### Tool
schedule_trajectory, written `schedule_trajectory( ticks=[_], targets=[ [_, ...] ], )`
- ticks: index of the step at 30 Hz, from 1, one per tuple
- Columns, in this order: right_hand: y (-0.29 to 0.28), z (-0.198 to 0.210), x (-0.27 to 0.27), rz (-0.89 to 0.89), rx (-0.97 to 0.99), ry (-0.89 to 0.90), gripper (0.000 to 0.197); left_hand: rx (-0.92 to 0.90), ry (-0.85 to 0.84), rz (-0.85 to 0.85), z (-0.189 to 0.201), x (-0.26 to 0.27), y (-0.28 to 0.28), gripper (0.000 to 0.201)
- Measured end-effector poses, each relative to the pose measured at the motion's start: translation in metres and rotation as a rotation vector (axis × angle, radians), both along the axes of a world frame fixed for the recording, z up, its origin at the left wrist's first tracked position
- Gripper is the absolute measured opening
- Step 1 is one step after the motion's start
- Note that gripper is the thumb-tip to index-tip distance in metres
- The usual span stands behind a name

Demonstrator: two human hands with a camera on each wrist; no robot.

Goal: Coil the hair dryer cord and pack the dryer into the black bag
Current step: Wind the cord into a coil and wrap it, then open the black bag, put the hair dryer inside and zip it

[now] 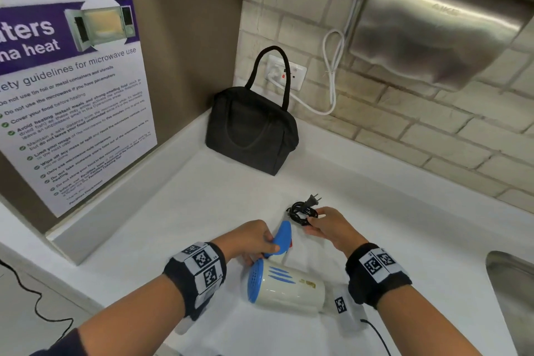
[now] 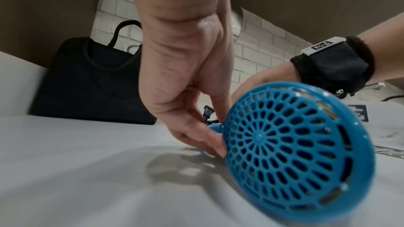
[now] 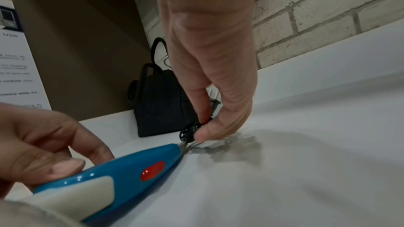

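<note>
A cream hair dryer (image 1: 291, 289) with a blue rear grille (image 2: 290, 151) and blue handle (image 1: 281, 238) lies on the white counter (image 1: 179, 211). My left hand (image 1: 254, 240) grips the handle (image 3: 122, 170), thumb on top near the red switch (image 3: 152, 170). My right hand (image 1: 326, 228) pinches the black cord coil (image 1: 302, 212) between thumb and fingers, just above the counter; its plug (image 1: 313, 199) points away. The coil (image 3: 190, 131) sits at the handle's tip. The black bag (image 1: 251, 130) stands shut in the back corner, handle up.
A microwave guideline poster (image 1: 72, 89) leans against the left wall. A white wall socket (image 1: 289, 72) with a white cable sits behind the bag, and a steel hand dryer (image 1: 439, 26) hangs at the upper right. A steel sink edge (image 1: 511, 292) is at the right.
</note>
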State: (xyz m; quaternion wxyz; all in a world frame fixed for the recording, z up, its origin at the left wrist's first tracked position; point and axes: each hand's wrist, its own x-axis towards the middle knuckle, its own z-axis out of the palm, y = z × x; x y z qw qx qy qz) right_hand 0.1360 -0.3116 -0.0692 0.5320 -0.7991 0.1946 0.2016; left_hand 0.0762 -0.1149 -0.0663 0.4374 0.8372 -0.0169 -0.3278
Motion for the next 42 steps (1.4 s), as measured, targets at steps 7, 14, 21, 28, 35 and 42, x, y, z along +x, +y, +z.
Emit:
schedule_trajectory(
  ticks=[7, 14, 21, 28, 35, 42],
  targets=[
    [-0.005, 0.008, 0.001, 0.18, -0.264, 0.097, 0.009, -0.064, -0.004, 0.109, -0.01, 0.003, 0.003, 0.036],
    [-0.015, 0.028, -0.006, 0.266, -0.52, 0.033, 0.015, -0.038, -0.103, 0.15, -0.008, 0.003, 0.017, 0.016],
    [0.027, 0.053, -0.004, 0.587, -0.62, -0.353, 0.037, 0.024, -0.289, 0.238, -0.009, 0.001, 0.041, 0.025],
    [0.09, 0.08, 0.068, 0.515, -0.703, -0.657, 0.078, 0.13, -0.417, 0.207, -0.001, -0.01, 0.067, 0.03],
    [0.102, 0.068, 0.107, 0.53, -0.725, -0.525, 0.092, 0.16, -0.521, 0.194, 0.008, -0.019, 0.088, 0.03],
    [0.089, 0.043, 0.089, 0.41, -0.64, -0.883, 0.026, 0.069, -0.63, 0.32, 0.034, -0.033, 0.103, 0.029]
  ],
)
